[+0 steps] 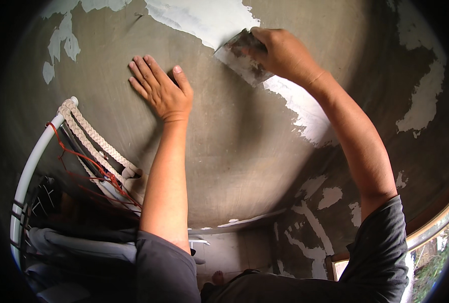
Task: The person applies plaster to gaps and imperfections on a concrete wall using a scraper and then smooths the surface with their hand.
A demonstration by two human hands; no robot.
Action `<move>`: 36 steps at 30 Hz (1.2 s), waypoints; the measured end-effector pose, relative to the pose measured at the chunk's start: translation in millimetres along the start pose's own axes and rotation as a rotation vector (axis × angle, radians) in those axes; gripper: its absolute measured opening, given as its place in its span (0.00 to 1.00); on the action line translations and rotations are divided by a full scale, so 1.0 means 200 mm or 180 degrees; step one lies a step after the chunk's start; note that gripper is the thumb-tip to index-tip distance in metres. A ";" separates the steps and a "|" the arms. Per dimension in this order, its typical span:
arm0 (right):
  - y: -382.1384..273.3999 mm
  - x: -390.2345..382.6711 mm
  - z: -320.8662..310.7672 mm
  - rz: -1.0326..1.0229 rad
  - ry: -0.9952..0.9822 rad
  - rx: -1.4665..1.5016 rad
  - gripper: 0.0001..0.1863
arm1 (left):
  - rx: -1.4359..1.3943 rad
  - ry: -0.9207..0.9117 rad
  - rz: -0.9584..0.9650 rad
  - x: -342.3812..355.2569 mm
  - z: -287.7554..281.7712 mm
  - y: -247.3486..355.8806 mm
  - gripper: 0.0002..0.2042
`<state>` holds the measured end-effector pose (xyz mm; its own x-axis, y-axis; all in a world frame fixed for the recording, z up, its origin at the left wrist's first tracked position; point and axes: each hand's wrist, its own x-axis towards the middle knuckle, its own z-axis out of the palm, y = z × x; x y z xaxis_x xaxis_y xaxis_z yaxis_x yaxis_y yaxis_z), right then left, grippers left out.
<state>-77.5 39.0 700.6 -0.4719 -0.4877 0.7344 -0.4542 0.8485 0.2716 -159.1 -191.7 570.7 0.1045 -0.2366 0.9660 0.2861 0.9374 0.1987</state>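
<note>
My right hand (282, 54) grips a scraper with a wide, flat blade (245, 61), its face smeared white and grey. The blade lies against a grey-brown wall (224, 131), over a slanting band of white filler (204, 20) that shows above and below it. The scraper's handle is mostly hidden by my fingers. My left hand (160, 91) rests flat on the bare wall to the left of the scraper, fingers stretched and thumb apart, holding nothing.
At left stands a white tube rail (35, 151) hung with a braided cream strap (95, 139), red cord (75, 151) and dark clothes (83, 247). More white patches (421, 96) mark the wall at right. A window (436, 252) is at lower right, and pale floor (224, 252) shows below.
</note>
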 end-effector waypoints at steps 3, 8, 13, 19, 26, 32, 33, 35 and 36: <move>0.00 0.06 -0.10 0.0329 0.0007 0.0341 0.16 | 0.0014 -0.0016 -0.0039 -0.02 0.01 0.00 0.33; -0.01 0.08 -0.09 0.0061 0.0173 0.0053 0.17 | -0.0025 -0.0008 -0.0035 -0.01 0.00 0.00 0.33; -0.05 0.11 -0.09 0.0075 0.0147 -0.0117 0.17 | -0.0005 0.0005 -0.0016 0.00 0.00 0.00 0.33; -0.03 0.20 -0.11 0.0029 0.0094 -0.0019 0.17 | -0.0013 -0.0009 -0.0046 -0.01 0.01 0.01 0.33; -0.10 0.23 -0.14 0.0192 -0.0175 -0.0005 0.18 | -0.0002 -0.0052 -0.0100 -0.01 -0.01 0.01 0.32; -0.09 0.26 -0.05 -0.0023 0.0022 -0.0111 0.17 | -0.0028 -0.0055 -0.0099 0.00 -0.01 0.00 0.32; -0.07 0.29 -0.07 0.0024 -0.0068 -0.0039 0.17 | -0.0041 -0.0066 -0.0094 0.00 -0.01 0.01 0.33; -0.12 0.29 -0.12 0.0122 0.0012 -0.0167 0.18 | -0.0059 -0.0084 -0.0130 -0.01 -0.01 0.01 0.33; -0.12 0.29 -0.10 0.0098 0.0095 -0.0207 0.18 | -0.0075 -0.0101 -0.0150 -0.01 -0.02 0.01 0.33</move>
<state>-79.0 -6.0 748.4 -0.4618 -0.4557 0.7610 -0.3894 0.8750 0.2877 -155.1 -189.8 569.4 0.0603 -0.2718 0.9605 0.3123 0.9191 0.2405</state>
